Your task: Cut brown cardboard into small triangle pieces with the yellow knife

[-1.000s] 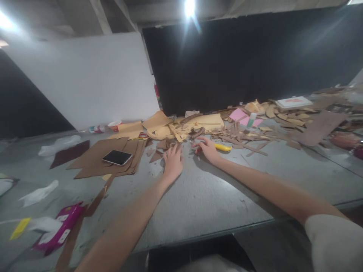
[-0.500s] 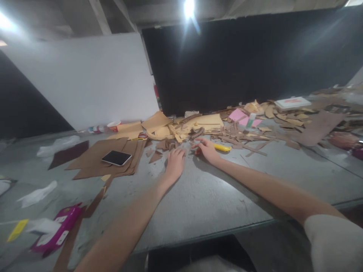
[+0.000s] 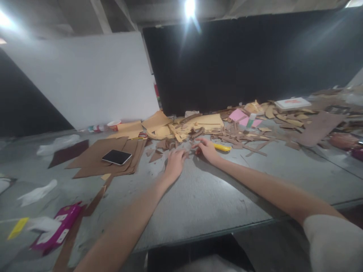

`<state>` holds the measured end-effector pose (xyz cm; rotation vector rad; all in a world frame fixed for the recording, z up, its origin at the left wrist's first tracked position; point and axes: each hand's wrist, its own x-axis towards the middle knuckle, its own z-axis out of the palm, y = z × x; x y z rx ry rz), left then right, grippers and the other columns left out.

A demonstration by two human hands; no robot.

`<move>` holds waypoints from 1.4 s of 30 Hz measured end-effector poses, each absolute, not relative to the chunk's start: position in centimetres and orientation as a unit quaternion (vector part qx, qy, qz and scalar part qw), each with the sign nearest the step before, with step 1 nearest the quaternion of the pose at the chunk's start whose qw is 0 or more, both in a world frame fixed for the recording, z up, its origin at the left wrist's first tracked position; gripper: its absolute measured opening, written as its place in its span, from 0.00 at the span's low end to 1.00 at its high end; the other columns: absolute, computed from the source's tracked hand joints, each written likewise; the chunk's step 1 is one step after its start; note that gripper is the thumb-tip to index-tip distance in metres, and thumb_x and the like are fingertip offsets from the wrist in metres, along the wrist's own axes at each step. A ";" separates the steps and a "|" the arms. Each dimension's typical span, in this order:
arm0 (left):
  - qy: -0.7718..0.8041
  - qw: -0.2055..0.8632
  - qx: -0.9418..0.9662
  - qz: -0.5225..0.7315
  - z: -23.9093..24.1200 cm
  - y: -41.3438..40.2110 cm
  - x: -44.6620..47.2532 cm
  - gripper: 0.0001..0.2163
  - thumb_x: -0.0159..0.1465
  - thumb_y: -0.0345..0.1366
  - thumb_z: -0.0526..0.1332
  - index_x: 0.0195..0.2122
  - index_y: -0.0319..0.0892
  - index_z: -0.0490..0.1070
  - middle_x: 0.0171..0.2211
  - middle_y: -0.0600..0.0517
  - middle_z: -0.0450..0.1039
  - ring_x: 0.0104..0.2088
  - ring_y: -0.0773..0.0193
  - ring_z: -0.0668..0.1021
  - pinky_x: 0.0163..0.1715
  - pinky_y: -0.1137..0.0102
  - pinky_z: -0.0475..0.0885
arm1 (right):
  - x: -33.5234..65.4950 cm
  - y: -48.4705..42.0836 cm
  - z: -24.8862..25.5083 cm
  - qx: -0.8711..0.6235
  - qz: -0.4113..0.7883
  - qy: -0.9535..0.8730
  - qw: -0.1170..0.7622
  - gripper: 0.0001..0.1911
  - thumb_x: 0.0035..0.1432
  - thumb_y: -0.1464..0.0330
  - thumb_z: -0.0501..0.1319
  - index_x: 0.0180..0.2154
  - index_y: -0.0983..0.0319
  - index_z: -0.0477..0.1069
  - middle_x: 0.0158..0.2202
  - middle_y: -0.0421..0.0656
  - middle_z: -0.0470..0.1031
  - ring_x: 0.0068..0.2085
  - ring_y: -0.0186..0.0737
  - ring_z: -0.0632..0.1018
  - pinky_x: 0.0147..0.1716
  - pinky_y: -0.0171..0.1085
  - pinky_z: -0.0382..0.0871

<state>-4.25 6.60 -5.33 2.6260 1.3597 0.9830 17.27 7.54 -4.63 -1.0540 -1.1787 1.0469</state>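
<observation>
My left hand [image 3: 175,162] lies palm down on the grey table, fingers stretched forward among small brown scraps [image 3: 170,143]. A little to its right, my right hand [image 3: 207,150] rests by its outer edge, with loosely bent fingers apart and the index finger pointing left. I see nothing held in either hand. Close beside the right hand lies a yellow utility knife [image 3: 222,147], partly hidden behind it. Just beyond the fingertips is a curled brown strip [image 3: 197,132].
Left of the hands, a phone [image 3: 117,157] sits on stacked brown sheets [image 3: 96,151]. A magenta wipes pack [image 3: 61,228] is at the near left. Tan sheets [image 3: 207,121], cut strips [image 3: 235,136], pink paper [image 3: 241,116] and a glue stick [image 3: 251,120] line the back.
The fingers of my left hand have shifted slightly to the right, over the small scraps. My right hand has stayed in place.
</observation>
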 end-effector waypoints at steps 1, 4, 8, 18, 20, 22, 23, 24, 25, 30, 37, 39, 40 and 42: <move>0.437 0.016 0.842 0.314 -5.2 6.6 -4.2 0.10 0.76 0.35 0.63 0.55 0.44 0.81 0.49 0.42 0.85 0.53 0.46 0.82 0.57 0.50 0.73 | 17.3 7.6 -4.6 -0.452 0.449 -0.503 0.584 0.20 0.57 0.66 0.61 0.52 0.60 0.71 0.34 0.42 0.86 0.23 0.34 0.79 0.25 0.33 0.74; 0.440 0.027 0.841 0.313 -5.1 6.6 -4.2 0.11 0.75 0.35 0.66 0.56 0.44 0.81 0.50 0.42 0.85 0.52 0.46 0.82 0.56 0.50 0.73 | 17.2 7.6 -4.6 -0.454 0.453 -0.497 0.585 0.19 0.57 0.66 0.61 0.52 0.60 0.72 0.34 0.42 0.86 0.22 0.34 0.78 0.25 0.33 0.74; 0.442 0.032 0.841 0.312 -5.1 6.8 -4.2 0.11 0.74 0.33 0.66 0.56 0.44 0.82 0.51 0.42 0.84 0.53 0.47 0.81 0.57 0.50 0.73 | 17.2 7.4 -4.5 -0.455 0.454 -0.497 0.583 0.19 0.58 0.65 0.62 0.51 0.60 0.72 0.33 0.41 0.86 0.22 0.34 0.78 0.25 0.33 0.74; 0.455 -0.050 0.821 0.342 -5.9 6.7 -4.3 0.09 0.73 0.34 0.66 0.50 0.42 0.83 0.70 0.37 0.68 0.73 0.37 0.63 0.69 0.38 0.65 | 17.2 7.4 -4.6 -0.455 0.442 -0.511 0.581 0.17 0.57 0.65 0.61 0.49 0.60 0.73 0.33 0.42 0.86 0.22 0.33 0.78 0.24 0.33 0.73; 0.477 -0.036 0.818 0.320 -5.9 6.7 -4.3 0.07 0.72 0.34 0.66 0.46 0.43 0.84 0.72 0.38 0.66 0.74 0.36 0.62 0.69 0.36 0.65 | 17.2 7.4 -4.6 -0.450 0.445 -0.513 0.580 0.17 0.58 0.64 0.62 0.49 0.60 0.73 0.34 0.42 0.86 0.22 0.34 0.78 0.25 0.33 0.73; 0.497 -0.019 0.816 0.295 -5.6 6.5 -4.2 0.07 0.72 0.35 0.66 0.42 0.44 0.85 0.72 0.40 0.66 0.74 0.35 0.62 0.69 0.36 0.65 | 17.2 7.4 -4.7 -0.449 0.445 -0.513 0.581 0.17 0.57 0.64 0.62 0.48 0.60 0.73 0.34 0.42 0.86 0.22 0.34 0.78 0.24 0.33 0.73; 0.504 -0.012 0.814 0.288 -5.5 6.4 -4.2 0.07 0.72 0.35 0.66 0.40 0.44 0.85 0.72 0.41 0.66 0.74 0.35 0.62 0.69 0.37 0.64 | 17.2 7.4 -4.7 -0.450 0.444 -0.513 0.581 0.17 0.57 0.64 0.61 0.48 0.60 0.73 0.33 0.42 0.86 0.22 0.34 0.78 0.24 0.33 0.73; 0.508 -0.006 0.813 0.285 -5.3 6.3 -4.2 0.07 0.72 0.35 0.66 0.40 0.44 0.85 0.72 0.41 0.66 0.73 0.35 0.62 0.69 0.38 0.64 | 17.2 7.4 -4.6 -0.452 0.441 -0.514 0.581 0.17 0.56 0.65 0.61 0.48 0.60 0.73 0.33 0.42 0.86 0.22 0.34 0.78 0.24 0.33 0.73; 0.510 0.000 0.811 0.285 -5.2 6.2 -4.2 0.06 0.71 0.34 0.67 0.40 0.44 0.85 0.71 0.41 0.68 0.72 0.36 0.63 0.69 0.39 0.64 | 17.2 7.4 -4.6 -0.454 0.438 -0.515 0.580 0.16 0.56 0.65 0.60 0.47 0.60 0.73 0.33 0.42 0.86 0.22 0.34 0.78 0.24 0.33 0.73; 0.477 0.020 0.816 0.326 -4.9 6.3 -4.3 0.04 0.69 0.29 0.69 0.39 0.44 0.84 0.61 0.42 0.77 0.65 0.41 0.70 0.68 0.43 0.66 | 17.3 7.5 -4.7 -0.460 0.431 -0.528 0.568 0.15 0.58 0.65 0.60 0.47 0.59 0.74 0.33 0.42 0.86 0.23 0.35 0.78 0.26 0.34 0.74; 0.403 0.038 0.828 0.389 -4.6 6.4 -4.2 0.06 0.71 0.27 0.66 0.41 0.43 0.82 0.54 0.42 0.79 0.60 0.46 0.73 0.65 0.47 0.69 | 17.2 7.2 -4.5 -0.480 0.388 -0.595 0.515 0.14 0.65 0.62 0.59 0.49 0.60 0.76 0.35 0.41 0.84 0.27 0.36 0.79 0.27 0.34 0.73; 0.389 0.035 0.831 0.396 -4.5 6.3 -4.2 0.06 0.72 0.27 0.66 0.42 0.43 0.82 0.54 0.43 0.79 0.60 0.47 0.73 0.64 0.48 0.70 | 17.2 6.9 -4.2 -0.473 0.375 -0.623 0.498 0.15 0.68 0.60 0.58 0.48 0.60 0.77 0.33 0.41 0.83 0.28 0.37 0.79 0.28 0.34 0.73; 0.384 0.033 0.832 0.398 -4.5 6.3 -4.2 0.06 0.72 0.27 0.66 0.42 0.43 0.82 0.53 0.43 0.79 0.60 0.47 0.73 0.64 0.48 0.70 | 17.1 6.7 -4.1 -0.466 0.368 -0.638 0.491 0.16 0.69 0.59 0.58 0.49 0.60 0.77 0.32 0.40 0.83 0.28 0.38 0.79 0.29 0.35 0.73; 0.378 0.030 0.835 0.398 -4.5 6.2 -4.2 0.06 0.72 0.28 0.65 0.43 0.43 0.82 0.53 0.43 0.78 0.60 0.47 0.73 0.64 0.48 0.70 | 17.0 6.4 -4.0 -0.448 0.350 -0.669 0.479 0.17 0.71 0.56 0.59 0.49 0.60 0.78 0.32 0.41 0.83 0.30 0.39 0.80 0.31 0.36 0.74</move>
